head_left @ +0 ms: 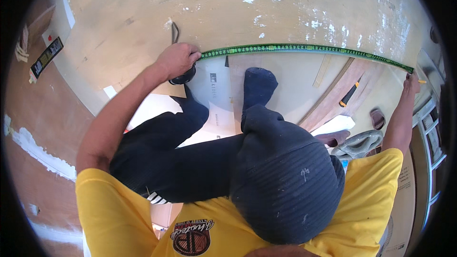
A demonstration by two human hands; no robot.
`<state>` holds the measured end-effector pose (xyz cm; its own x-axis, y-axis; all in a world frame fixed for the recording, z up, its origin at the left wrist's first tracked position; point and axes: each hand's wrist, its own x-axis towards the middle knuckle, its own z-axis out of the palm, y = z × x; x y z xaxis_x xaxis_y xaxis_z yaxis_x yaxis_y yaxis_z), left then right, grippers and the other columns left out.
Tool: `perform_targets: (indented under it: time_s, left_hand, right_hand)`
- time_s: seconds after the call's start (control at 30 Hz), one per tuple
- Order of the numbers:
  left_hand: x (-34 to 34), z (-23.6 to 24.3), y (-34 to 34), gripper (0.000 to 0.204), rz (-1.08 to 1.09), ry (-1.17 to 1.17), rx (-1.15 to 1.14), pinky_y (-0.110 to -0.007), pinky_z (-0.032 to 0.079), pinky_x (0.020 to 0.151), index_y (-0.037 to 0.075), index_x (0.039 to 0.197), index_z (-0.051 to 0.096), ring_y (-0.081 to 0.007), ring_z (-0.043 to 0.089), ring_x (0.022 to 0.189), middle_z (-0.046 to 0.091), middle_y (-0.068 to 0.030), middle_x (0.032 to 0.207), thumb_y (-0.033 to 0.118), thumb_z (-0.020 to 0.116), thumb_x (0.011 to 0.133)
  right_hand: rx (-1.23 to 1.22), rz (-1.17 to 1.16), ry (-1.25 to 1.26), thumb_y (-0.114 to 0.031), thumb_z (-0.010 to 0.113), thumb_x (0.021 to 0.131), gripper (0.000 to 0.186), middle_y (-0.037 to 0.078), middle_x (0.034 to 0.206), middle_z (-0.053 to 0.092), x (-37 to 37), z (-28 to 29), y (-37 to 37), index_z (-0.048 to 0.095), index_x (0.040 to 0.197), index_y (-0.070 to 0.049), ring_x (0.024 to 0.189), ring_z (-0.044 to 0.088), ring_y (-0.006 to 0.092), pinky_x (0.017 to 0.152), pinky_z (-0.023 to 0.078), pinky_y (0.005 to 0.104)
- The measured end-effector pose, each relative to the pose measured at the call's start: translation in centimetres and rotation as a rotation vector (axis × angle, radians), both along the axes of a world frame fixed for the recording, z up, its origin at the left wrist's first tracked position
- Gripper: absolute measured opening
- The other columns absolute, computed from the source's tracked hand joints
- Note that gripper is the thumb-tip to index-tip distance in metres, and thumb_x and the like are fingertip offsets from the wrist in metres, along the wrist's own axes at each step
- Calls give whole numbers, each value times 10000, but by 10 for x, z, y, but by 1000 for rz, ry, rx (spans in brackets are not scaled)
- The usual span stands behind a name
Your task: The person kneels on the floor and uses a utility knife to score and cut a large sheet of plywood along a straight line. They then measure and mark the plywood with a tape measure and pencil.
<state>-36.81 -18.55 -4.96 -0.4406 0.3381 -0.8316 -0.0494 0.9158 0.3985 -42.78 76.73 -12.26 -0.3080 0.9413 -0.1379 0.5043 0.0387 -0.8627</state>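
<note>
A green tape measure blade [285,47] is stretched across a large tan board [214,14], along its near edge. My left hand [178,59] is closed round the dark tape measure case [184,77], whose wrist strap [175,32] lies above it on the board. Far to the right, my right hand [411,84] pinches the blade's other end. A thin yellow stick, perhaps a pencil [422,82], pokes out beside its fingers. The blade bows slightly in the picture, and the fingertips of the right hand are small and partly hidden.
My dark-clothed knees and socked foot [259,85] are below the blade. A yellow-and-black utility knife [350,94] lies on a wooden strip [328,100]. Shoes [377,119] and a grey cloth-like item [359,143] lie at right, near a metal ladder [431,133]. A black strip [46,58] is at left.
</note>
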Motion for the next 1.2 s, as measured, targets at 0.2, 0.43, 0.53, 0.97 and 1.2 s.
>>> perform_targets:
  time_s: [0.2, 0.43, 0.53, 0.97, 1.2]
  left_hand:
    - [42, 1, 19, 149, -211, 573, -52, -464, 488, 844, 33, 982, 664, -391, 598, 937, 600, -167, 960, 115, 611, 870]
    - [62, -2, 67, 190, 105, 623, 115, -442, 469, 839, 46, 993, 584, -348, 567, 937, 564, -134, 944, 80, 644, 817]
    - [66, -8, 71, 141, 102, 676, 204, -446, 467, 827, 48, 960, 588, -345, 563, 925, 580, -136, 919, 103, 637, 840]
    - [83, -13, 89, 161, -35, 658, -1, -488, 431, 844, 35, 1051, 571, -383, 559, 962, 587, -184, 942, 119, 534, 920]
    - [89, -10, 134, 291, 64, 715, 312, -486, 434, 841, 33, 1161, 593, -373, 572, 953, 620, -163, 1042, 140, 665, 899]
  right_hand:
    - [18, -1, -89, -46, 791, 803, 516, 152, 875, 623, -1, -21, 11, 399, 1082, 143, 599, 619, 210, 485, 519, 302]
    - [89, 52, -52, -22, 794, 771, 530, 180, 953, 632, -1, -19, 1, 416, 1090, 166, 671, 663, 239, 517, 570, 315]
    - [59, 38, 49, -34, 779, 766, 513, 201, 951, 631, -1, -15, -14, 442, 1075, 199, 674, 672, 231, 513, 578, 317]
    - [14, 211, -208, -258, 658, 918, 389, 111, 1112, 650, 0, -19, -30, 634, 1194, 15, 951, 637, 188, 773, 547, 331]
    - [52, 31, 12, -84, 759, 808, 245, 105, 747, 642, 21, 3, -96, 655, 925, 104, 540, 580, 153, 465, 472, 290]
